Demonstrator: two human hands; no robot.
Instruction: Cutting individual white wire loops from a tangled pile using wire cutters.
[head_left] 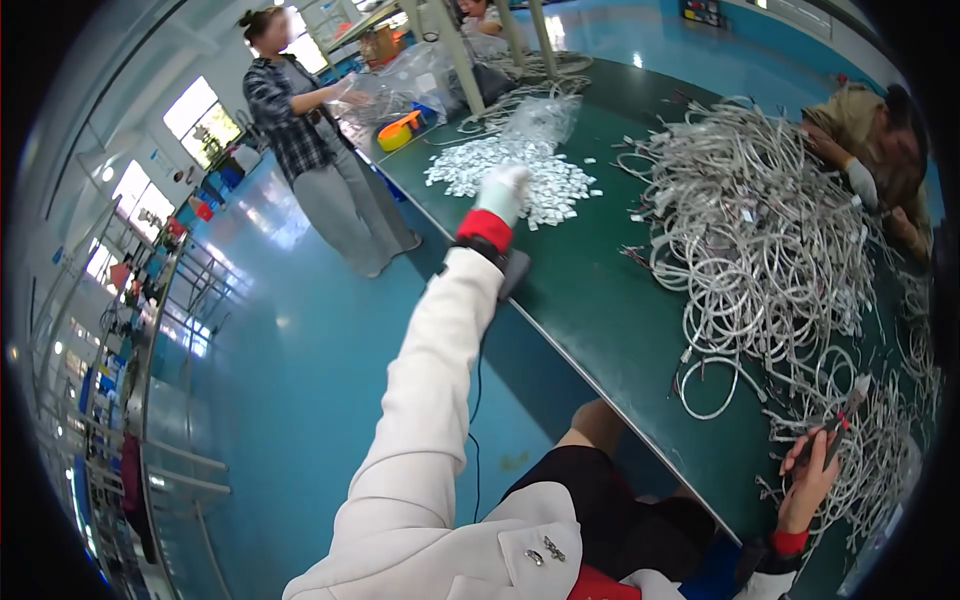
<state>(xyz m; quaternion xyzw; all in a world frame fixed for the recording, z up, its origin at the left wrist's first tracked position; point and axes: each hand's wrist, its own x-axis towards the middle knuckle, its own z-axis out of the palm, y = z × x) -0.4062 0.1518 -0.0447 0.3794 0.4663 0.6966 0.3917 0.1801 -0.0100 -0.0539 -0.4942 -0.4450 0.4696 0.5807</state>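
Note:
My left hand (503,190), in a white glove, reaches over the near edge of a spread of small white plastic pieces (548,180) that look like connectors. Its fingers are curled, and whatever they hold is hidden. Bare-fingered, my right hand (808,485) grips a pair of pliers (838,428) with dark handles and a red part near the pivot. The pliers point away over a heap of grey cables (870,470); a pale bit shows by their tip. One looped cable (715,390) lies just left of the large cable heap (760,230).
A green table (610,290) runs diagonally. Clear plastic bags (545,120), an orange tape roll (400,130) and table-frame posts (455,60) stand beyond the white pieces. One person (310,130) stands at far left; another (870,130) works across the cable heap.

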